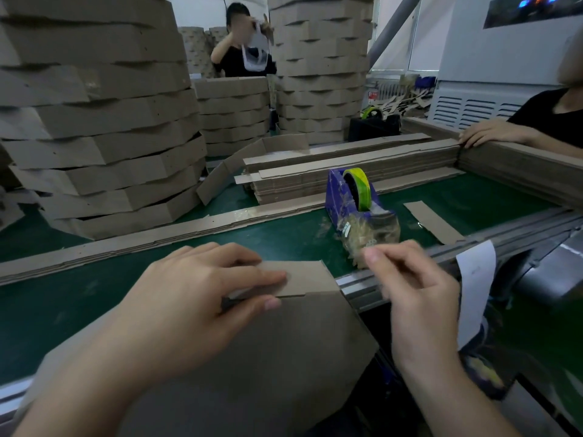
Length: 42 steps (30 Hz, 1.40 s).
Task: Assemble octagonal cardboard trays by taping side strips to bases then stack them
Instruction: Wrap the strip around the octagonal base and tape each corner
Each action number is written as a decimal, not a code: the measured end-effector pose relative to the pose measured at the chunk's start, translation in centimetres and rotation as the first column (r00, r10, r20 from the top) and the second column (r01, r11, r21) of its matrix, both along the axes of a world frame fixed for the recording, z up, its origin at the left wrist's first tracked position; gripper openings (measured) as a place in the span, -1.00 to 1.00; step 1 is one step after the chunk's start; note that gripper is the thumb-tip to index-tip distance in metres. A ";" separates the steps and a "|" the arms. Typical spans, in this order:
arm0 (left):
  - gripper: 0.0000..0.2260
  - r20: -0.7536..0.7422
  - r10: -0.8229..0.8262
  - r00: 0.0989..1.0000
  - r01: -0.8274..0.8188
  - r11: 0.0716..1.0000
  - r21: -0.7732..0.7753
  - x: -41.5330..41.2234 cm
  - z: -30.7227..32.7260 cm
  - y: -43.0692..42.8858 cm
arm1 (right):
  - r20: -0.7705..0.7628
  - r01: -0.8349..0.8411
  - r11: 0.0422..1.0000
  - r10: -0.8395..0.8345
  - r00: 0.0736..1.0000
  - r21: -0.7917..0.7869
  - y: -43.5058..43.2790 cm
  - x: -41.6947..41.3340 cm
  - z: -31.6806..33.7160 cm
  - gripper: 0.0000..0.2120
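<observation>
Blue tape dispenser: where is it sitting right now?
In the head view, the blue tape dispenser stands right of centre on the green belt, just beyond the right hand and before the stacked strips.

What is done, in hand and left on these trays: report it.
Done: tall stacks of finished trays at left. In hand: left hand pinches a side strip against the base edge; right hand seemingly pinches tape by the dispenser. Left: taping this tray, stacking it, and the pile of strips.
</observation>
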<state>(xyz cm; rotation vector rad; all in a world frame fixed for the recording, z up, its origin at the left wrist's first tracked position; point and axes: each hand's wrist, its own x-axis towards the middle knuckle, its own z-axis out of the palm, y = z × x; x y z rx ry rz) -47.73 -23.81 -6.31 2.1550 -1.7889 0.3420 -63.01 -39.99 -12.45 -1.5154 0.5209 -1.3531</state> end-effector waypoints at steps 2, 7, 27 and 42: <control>-0.64 -0.008 0.004 1.000 -0.004 1.000 -0.015 0.0 0.0 -0.2 | 0.060 -0.172 0.980 0.167 0.984 0.102 3.2 0.3 0.4 -0.81; -0.64 -0.011 0.014 1.000 -0.014 1.000 -0.003 0.0 0.2 -0.1 | 0.131 -0.402 0.788 0.388 0.912 0.467 6.9 2.1 -0.1 -0.75; -0.68 -0.055 -0.054 0.997 0.058 0.996 0.073 0.2 0.9 1.4 | 0.057 -0.455 0.673 0.525 0.849 0.583 7.3 2.5 -0.2 -0.65; -0.75 -0.035 0.179 0.983 -0.182 0.968 -0.171 -0.8 0.2 -0.1 | -0.122 -0.475 0.595 0.696 0.707 0.648 7.3 2.6 -0.9 -0.68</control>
